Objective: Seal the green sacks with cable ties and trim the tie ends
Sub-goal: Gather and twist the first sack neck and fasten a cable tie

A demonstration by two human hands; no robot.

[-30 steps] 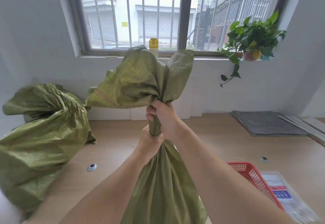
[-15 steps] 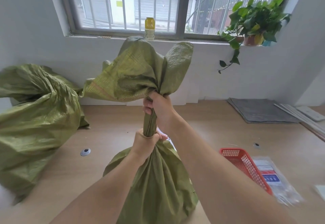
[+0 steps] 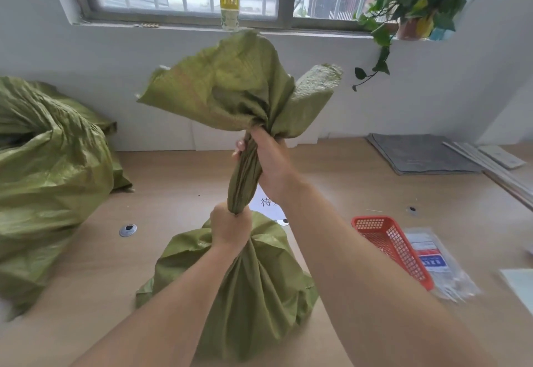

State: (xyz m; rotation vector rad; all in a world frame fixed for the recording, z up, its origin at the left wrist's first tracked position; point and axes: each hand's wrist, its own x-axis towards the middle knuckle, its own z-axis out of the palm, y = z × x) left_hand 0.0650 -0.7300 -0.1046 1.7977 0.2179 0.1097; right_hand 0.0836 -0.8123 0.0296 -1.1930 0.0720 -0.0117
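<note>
Two sacks in play: the centre sack (image 3: 245, 294) stands on the surface (image 3: 173, 188), the left sack (image 3: 52, 182) slumps by the wall (image 3: 115, 58). Left hand (image 3: 230, 227) clamps the twisted neck (image 3: 242, 176) low, right hand (image 3: 268, 159) grips it higher, fingers (image 3: 240, 145) wrapped fully round (mouth flaring above). One red basket (image 3: 389, 240) and one tie packet (image 3: 441, 265) lie at right.

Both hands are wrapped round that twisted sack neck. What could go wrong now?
The left hand and right hand both grip the twisted neck, with no tie visible on it. The pack of cable ties lies beside the red basket; freeing a hand to reach it may let the twist loosen.
</note>
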